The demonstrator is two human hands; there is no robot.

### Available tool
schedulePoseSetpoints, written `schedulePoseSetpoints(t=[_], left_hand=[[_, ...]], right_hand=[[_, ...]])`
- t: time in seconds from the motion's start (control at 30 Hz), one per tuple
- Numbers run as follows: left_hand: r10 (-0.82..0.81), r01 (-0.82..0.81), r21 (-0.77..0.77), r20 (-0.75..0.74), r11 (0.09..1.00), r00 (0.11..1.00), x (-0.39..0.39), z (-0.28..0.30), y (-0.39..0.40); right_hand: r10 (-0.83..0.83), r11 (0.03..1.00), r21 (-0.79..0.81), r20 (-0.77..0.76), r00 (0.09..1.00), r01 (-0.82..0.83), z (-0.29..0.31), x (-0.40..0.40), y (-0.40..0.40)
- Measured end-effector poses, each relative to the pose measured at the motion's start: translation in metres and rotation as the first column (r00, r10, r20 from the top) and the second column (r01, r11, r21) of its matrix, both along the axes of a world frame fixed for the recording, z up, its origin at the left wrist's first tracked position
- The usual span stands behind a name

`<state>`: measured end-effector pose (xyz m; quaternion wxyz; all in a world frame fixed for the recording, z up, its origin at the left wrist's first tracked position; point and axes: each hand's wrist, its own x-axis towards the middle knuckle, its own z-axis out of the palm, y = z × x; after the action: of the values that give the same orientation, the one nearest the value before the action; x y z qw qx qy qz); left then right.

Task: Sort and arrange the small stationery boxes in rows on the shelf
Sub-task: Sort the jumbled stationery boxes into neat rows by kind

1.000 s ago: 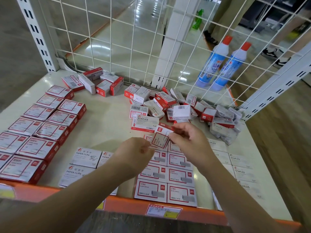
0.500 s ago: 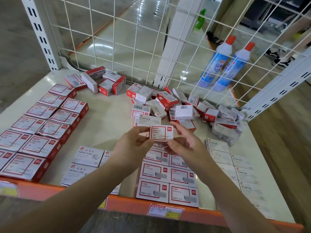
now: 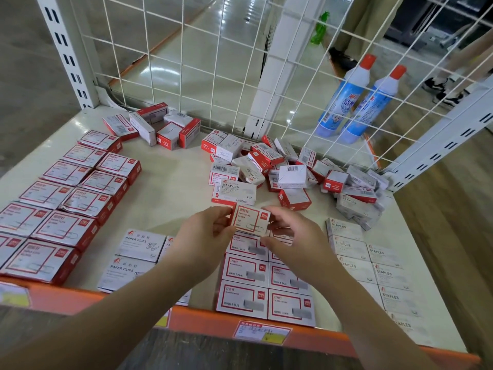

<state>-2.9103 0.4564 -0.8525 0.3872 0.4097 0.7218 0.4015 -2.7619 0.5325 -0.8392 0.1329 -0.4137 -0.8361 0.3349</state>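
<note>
Here, a small red-and-white cardboard paper-clip box [image 3: 250, 219] faces up, label readable, having been turned from the tilted pose of a second earlier. The left hand [image 3: 205, 233] pinches its left edge; the right hand [image 3: 289, 233], which held it before, hovers relaxed just beside its right edge. The box hangs above the red-framed staple-box rows [image 3: 264, 287] on the cream metal shelf [image 3: 170, 193]; identified, it probably awaits placement.

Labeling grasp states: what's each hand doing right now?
Left hand: pinches the left edge of the red-and-white paper clips box.
Right hand: fingers curled at the box's right edge; contact cannot be told.
</note>
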Motion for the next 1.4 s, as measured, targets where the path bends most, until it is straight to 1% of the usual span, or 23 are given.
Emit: schedulePoseSetpoints(t=[0.1,0.4,0.47,0.53,0.6,0.7,0.83,0.97,1.1,1.27,1.33,1.4], left_hand=[[-0.003,0.003,-0.004,-0.025,1.0,1.0,0.0,0.0,0.0],[-0.02,0.021,0.011,-0.075,1.0,0.997,-0.004,0.005,0.0],[-0.027,0.028,0.006,-0.132,1.0,0.991,-0.01,0.007,-0.001],[-0.047,0.045,-0.014,-0.263,0.999,0.964,-0.019,0.01,-0.004],[-0.068,0.061,-0.031,-0.395,0.998,0.916,-0.03,0.013,-0.008],[-0.096,0.064,-0.081,-0.498,0.995,0.862,-0.054,0.014,-0.015],[-0.11,0.025,-0.144,-0.622,0.989,0.776,-0.087,0.015,-0.024],[-0.118,0.005,-0.169,-0.672,0.986,0.731,-0.116,0.013,-0.028],[-0.121,-0.01,-0.175,-0.72,0.984,0.683,-0.142,0.011,-0.026],[-0.189,-0.059,-0.277,-0.78,0.959,0.597,-0.166,0.005,-0.019],[-0.173,-0.092,-0.278,-0.789,0.956,0.589,-0.173,0.0,-0.018],[-0.139,-0.108,-0.252,-0.787,0.962,0.601,-0.178,-0.005,-0.018]], right_hand=[[0.012,1.0,0.024,0.03,0.999,-0.013,-0.001,0.001,0.0],[0.017,1.0,0.013,-0.014,1.0,-0.017,0.002,0.0,0.0],[0.018,1.0,0.02,-0.019,1.0,-0.018,0.003,-0.004,-0.001],[0.013,1.0,0.014,-0.024,1.0,-0.013,0.003,-0.009,-0.001],[0.012,1.0,0.004,-0.04,0.999,-0.012,0.004,-0.016,0.0],[0.026,0.999,-0.023,-0.056,0.998,-0.027,0.007,-0.032,0.001],[0.014,1.0,0.012,-0.066,0.998,-0.013,0.005,-0.06,0.007],[0.026,1.0,-0.011,-0.068,0.997,-0.027,0.005,-0.092,0.014],[-0.003,1.0,-0.023,-0.127,0.992,0.0,-0.001,-0.123,0.022],[-0.014,1.0,-0.009,-0.161,0.987,0.013,-0.01,-0.161,0.033],[-0.027,1.0,-0.019,-0.156,0.987,0.024,-0.016,-0.175,0.037],[-0.039,0.999,-0.014,-0.146,0.989,0.037,-0.022,-0.189,0.041]])
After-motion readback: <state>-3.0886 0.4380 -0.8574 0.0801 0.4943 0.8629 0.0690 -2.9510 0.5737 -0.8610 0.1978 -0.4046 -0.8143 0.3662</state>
